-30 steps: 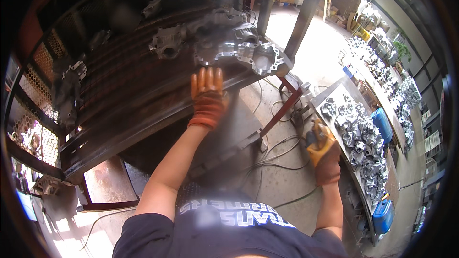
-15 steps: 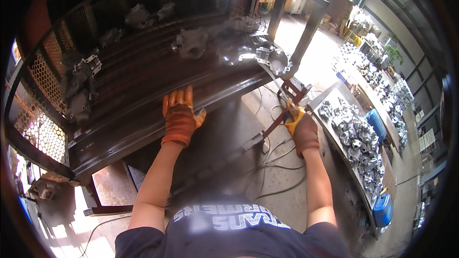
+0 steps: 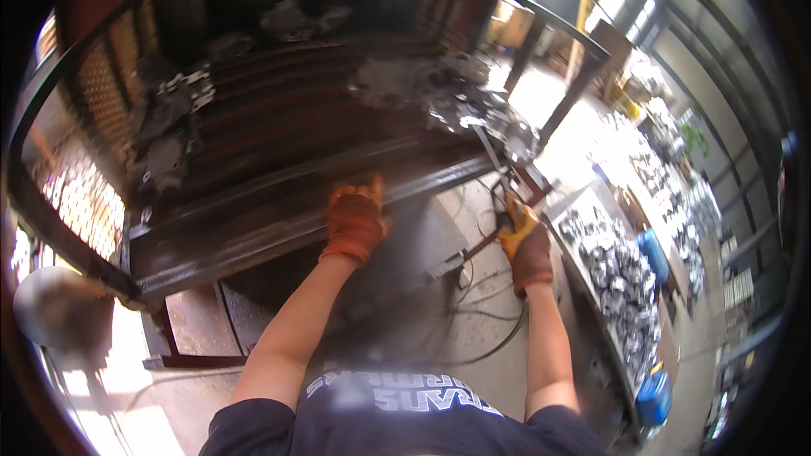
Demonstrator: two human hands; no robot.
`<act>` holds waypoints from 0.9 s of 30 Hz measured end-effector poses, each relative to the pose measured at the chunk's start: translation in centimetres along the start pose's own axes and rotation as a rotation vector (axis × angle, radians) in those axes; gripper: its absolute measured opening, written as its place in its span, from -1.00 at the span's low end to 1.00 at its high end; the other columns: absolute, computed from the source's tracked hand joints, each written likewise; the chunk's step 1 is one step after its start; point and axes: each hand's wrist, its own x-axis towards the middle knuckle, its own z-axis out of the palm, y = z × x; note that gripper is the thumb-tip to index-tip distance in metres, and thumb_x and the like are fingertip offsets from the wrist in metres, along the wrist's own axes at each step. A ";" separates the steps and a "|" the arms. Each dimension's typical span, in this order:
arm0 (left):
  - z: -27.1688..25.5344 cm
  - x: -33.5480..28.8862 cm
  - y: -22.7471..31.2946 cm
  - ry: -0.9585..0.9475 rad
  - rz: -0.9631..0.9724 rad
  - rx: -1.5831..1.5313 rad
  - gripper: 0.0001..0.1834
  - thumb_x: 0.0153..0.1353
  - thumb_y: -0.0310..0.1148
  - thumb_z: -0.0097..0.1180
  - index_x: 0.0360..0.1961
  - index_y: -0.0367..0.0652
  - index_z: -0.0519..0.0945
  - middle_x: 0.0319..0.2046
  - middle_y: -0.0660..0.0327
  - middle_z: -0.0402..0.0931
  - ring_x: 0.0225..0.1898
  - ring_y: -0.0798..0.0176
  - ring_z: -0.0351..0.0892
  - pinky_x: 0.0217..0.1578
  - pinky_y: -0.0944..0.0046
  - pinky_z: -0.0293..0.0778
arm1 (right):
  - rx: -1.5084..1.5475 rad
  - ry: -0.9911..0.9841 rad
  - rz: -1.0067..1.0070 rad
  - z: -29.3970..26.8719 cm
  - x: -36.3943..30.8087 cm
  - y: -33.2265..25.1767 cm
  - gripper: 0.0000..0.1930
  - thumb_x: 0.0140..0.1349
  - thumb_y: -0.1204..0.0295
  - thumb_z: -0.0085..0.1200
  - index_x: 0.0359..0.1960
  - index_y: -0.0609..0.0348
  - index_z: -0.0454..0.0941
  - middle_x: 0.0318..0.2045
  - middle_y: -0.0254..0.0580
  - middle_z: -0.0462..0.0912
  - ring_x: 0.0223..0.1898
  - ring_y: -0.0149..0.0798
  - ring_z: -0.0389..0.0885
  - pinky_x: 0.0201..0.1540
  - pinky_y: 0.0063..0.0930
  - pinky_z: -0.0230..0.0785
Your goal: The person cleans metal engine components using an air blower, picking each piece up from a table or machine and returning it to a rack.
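My left hand (image 3: 355, 226), in an orange-brown work glove, is over the front rail (image 3: 253, 247) of a dark metal work frame. One finger points forward, the others look bent, and it holds nothing I can see. My right hand (image 3: 527, 252), in a yellow and brown glove, is closed around a hand tool with a long thin pale tube (image 3: 487, 145), which looks like a blow gun. The tube reaches toward grey metal castings (image 3: 473, 101) at the frame's right end; motion blurs them. The tool's handle is mostly hidden by my fingers.
More castings lie at the frame's left end (image 3: 165, 156) and back (image 3: 291, 21). A low table with heaped castings (image 3: 608, 245) stands at right, with blue jugs (image 3: 655, 397) beside it. Hoses (image 3: 498, 342) run across the floor. A mesh panel (image 3: 80, 203) closes the left side.
My left hand has moved right along the rail and its fingers are more bent. My right hand has shifted slightly down, still around the tool. The whole view has turned a little.
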 end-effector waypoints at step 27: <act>-10.5 4.8 -34.7 0.479 -0.631 0.387 -0.61 0.13 -0.21 0.04 -0.01 -0.09 0.49 -0.08 -0.03 0.55 -0.03 0.02 0.55 0.01 0.13 0.41 | 0.687 -0.550 -0.288 2.9 4.3 -7.1 -0.49 0.14 0.74 -0.12 0.20 0.40 0.25 0.06 0.05 0.51 0.08 -0.14 0.52 0.13 -0.46 0.33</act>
